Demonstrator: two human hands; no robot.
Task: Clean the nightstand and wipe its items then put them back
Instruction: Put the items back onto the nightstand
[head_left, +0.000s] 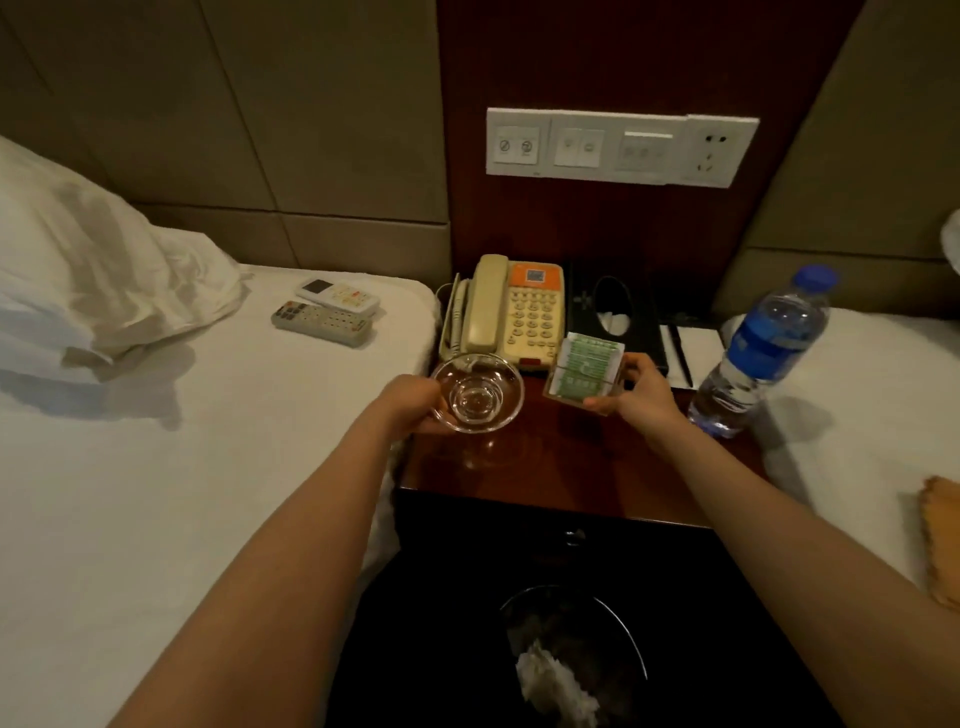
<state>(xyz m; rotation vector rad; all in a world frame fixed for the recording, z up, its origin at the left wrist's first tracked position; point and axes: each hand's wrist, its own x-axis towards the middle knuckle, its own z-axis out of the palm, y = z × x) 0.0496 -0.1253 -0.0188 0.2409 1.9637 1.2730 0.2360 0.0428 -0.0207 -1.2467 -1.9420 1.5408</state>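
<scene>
The left grip (415, 402) held a clear glass dish (478, 392) by its rim above the front left of the nightstand worktop (545, 467). The right grip (641, 392) clasped a small clear holder of green packets (584, 371) just in front of the beige telephone (511, 312). A water bottle (763, 348) stood at the worktop's right edge.

Two bare arms are seen, uncovered from the near edge up to the hands. The left forearm (291, 545) and left hand (415, 402) are shown at the left, the right forearm (779, 530) and right hand (644, 397) at the right; both are slender and smooth.
</scene>
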